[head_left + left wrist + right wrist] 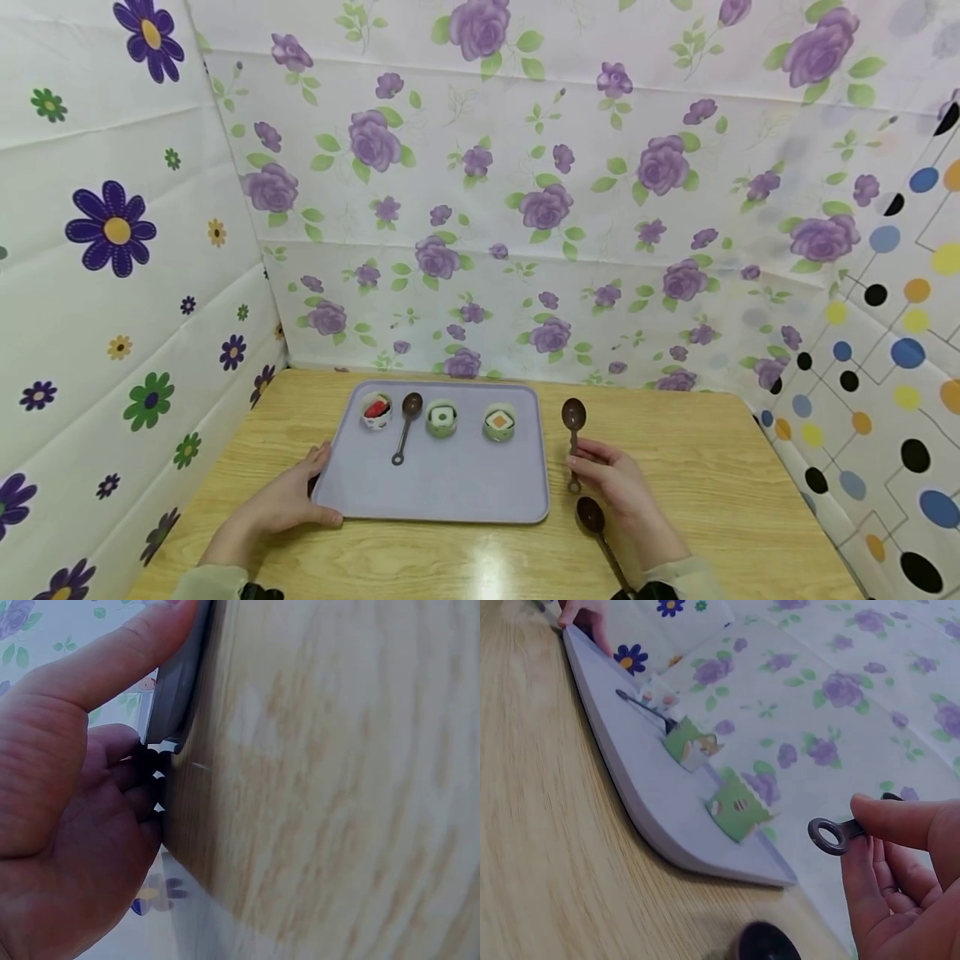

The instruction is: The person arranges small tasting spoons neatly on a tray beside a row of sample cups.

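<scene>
At the tray's near left corner, the left hand [288, 496] holds on, its span wide: thumb laid along the near edge, fingers bent against the left side. Forearm slants in from below left, pale sleeve [213, 581] pushed back from the wrist.

Beyond the tray's right edge, the right hand [618, 483] has a brown spoon [573, 414] in a narrow pinch, thumb against forefinger, low on the handle. Other fingers bent inward, clear of the spoon. Bowl points away from the person; ringed handle end sticks out toward the body. Forearm comes up from below right, wrist angled left.

Just below that grip, another spoon [591, 515] lies on the wooden surface [720, 467], handle running back toward the right wrist.

Grey-lilac tray [427, 500] flat on the surface. Along its far half, from left: a cup with red contents [377, 414], a third spoon [411, 408] lying aslant, a green cup with a white square piece [442, 421], then, farther right, a green cup with an orange-centred piece [498, 425].
</scene>
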Tool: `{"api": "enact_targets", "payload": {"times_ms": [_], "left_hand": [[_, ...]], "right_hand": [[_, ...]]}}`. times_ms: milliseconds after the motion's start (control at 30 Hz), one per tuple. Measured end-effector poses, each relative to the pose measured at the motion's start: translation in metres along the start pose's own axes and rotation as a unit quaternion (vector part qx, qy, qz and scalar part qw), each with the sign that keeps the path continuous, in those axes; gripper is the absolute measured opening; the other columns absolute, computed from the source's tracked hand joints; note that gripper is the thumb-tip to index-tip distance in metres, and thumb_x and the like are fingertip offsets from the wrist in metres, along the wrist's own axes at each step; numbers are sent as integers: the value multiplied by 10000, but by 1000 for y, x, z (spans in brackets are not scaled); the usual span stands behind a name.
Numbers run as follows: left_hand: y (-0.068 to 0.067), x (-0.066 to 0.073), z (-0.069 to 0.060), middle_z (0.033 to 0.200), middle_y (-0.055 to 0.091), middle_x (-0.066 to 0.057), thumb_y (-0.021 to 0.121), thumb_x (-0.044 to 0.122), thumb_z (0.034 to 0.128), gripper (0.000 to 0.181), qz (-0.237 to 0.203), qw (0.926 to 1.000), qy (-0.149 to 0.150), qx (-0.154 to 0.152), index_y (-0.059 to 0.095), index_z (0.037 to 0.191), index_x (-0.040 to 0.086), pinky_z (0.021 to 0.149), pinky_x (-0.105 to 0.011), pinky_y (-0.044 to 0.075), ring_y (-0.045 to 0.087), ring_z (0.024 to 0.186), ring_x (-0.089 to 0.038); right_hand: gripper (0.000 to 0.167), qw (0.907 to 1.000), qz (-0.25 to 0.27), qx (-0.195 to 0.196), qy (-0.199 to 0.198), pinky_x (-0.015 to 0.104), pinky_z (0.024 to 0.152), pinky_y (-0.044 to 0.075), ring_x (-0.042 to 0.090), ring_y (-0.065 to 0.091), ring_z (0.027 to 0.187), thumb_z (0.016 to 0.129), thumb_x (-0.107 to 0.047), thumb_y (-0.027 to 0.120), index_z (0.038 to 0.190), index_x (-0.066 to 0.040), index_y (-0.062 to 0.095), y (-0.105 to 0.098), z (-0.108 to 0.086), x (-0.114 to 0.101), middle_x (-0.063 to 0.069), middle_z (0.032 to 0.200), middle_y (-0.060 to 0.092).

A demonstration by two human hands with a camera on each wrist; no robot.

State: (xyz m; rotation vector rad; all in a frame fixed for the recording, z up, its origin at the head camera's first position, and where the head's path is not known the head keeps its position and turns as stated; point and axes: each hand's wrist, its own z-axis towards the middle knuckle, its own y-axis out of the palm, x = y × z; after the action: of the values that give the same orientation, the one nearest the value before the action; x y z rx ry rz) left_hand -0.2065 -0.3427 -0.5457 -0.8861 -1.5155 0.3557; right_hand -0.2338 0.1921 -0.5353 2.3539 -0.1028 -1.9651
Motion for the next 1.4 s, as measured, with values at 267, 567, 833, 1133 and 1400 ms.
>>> {"api": "enact_targets", "payload": {"times_ms": [267,567,833,1133,1400], "left_hand": [[1,0,-1,1731,116,-315,985,427,744,1335,13,10000,-11,17,167,1647,-120,1243,-716,112,49,1582,-555],[0,1,-1,1732,115,-309,983,422,749,1331,-10,10000,6,31,164,1646,-121,1240,-723,104,41,1583,-553],[1,3,-2,1727,120,-320,986,414,745,1326,36,10000,22,52,172,1644,-124,1239,-721,112,55,1577,-563],[2,1,-1,1727,122,-315,989,425,735,1338,-9,10000,-21,63,174,1641,-127,1242,-718,107,49,1582,-554],[2,0,0,1729,127,-311,990,427,734,1340,-12,10000,-9,68,172,1642,-124,1242,-719,109,51,1583,-552]], "right_hand": [[485,9996,282,10,-98,242,857,609,135,713,982,950,41,754,1395,144,592,29,-4,3,135,1147,718],[479,9996,147,-221,-48,246,813,609,158,687,983,935,20,784,1373,123,622,51,-4,9,106,1119,703],[468,9993,31,-306,-207,223,817,603,133,690,960,890,79,794,1325,152,637,70,-3,18,65,1055,736],[492,9963,-49,-827,-212,209,845,596,117,688,1001,891,84,791,1345,170,623,90,-10,35,105,1135,749],[499,9957,-169,-892,-200,222,864,592,119,695,1053,916,9,804,1370,133,637,109,-2,41,221,1264,720]]}}
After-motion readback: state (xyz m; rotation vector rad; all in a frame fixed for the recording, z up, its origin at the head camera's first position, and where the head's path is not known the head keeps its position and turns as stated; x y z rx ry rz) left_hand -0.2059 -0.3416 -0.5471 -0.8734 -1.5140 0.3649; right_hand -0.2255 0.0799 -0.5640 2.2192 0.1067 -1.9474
